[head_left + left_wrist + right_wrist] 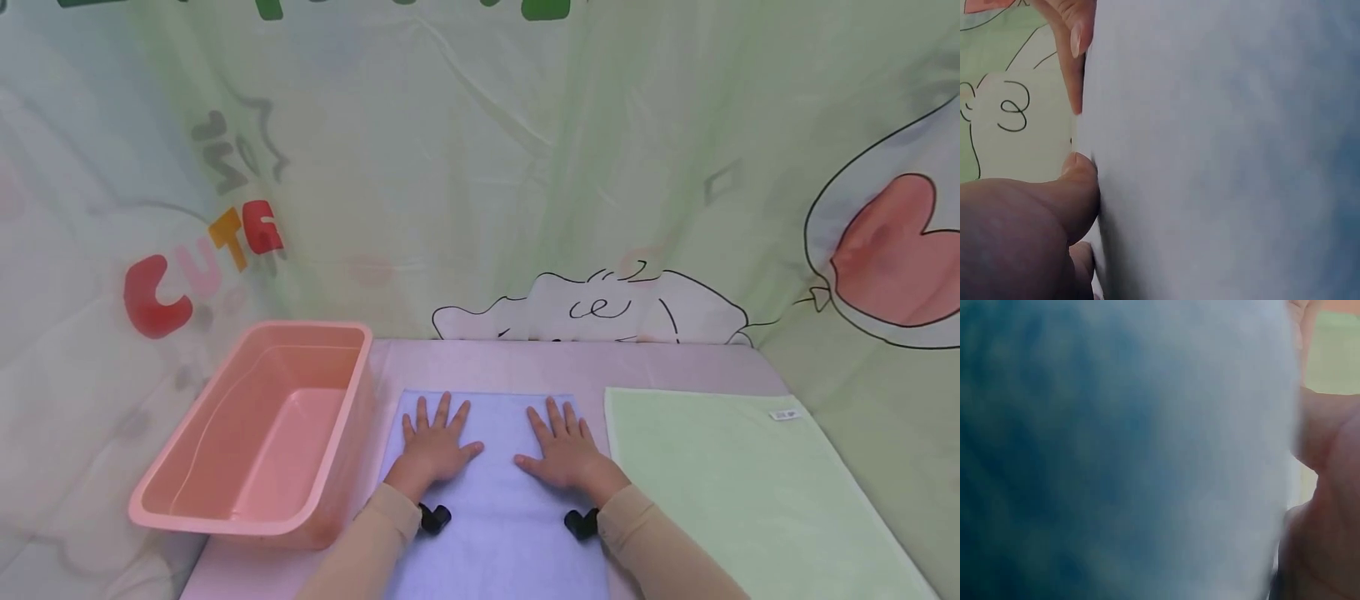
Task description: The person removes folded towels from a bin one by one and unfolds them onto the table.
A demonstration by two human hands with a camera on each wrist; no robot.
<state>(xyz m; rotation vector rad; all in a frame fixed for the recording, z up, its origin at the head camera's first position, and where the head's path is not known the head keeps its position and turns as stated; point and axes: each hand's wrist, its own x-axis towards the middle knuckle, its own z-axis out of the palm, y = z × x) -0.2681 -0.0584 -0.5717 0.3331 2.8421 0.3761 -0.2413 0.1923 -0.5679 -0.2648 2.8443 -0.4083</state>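
Observation:
A blue-lavender towel [495,533] lies flat on the table in the middle of the head view. My left hand [437,448] rests palm down on its upper left part, fingers spread and pointing away. On the upper right part my right hand [566,454] lies the same way, its thumb toward the left one. A strip of bare towel separates the two thumbs. In the left wrist view the thumb [1075,194] touches the towel surface, which fills most of the picture. The right wrist view is mostly blurred cloth, with part of the right hand [1332,487] at its right edge.
A pink plastic basin [341,433] stands on the table to the left. Right of the blue towel, a light green towel [735,492] with a small white label lies spread out. Behind the pinkish table [480,362] hangs a printed curtain [480,167].

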